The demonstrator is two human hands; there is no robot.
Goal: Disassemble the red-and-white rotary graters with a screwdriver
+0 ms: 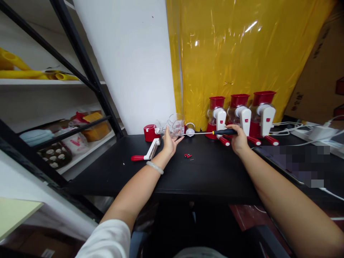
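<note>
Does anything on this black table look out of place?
Loose parts: a white crank lies flat on the table, a small red part sits beside the left hand, which touches a clear housing. Three grinders stand assembled behind the right hand gripping a screwdriver.

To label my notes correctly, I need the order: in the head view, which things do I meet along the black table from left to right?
From the left: red-and-white crank handle → left hand → small red piece → right hand, closed on the screwdriver → rightmost red grinder → white cables.
</note>
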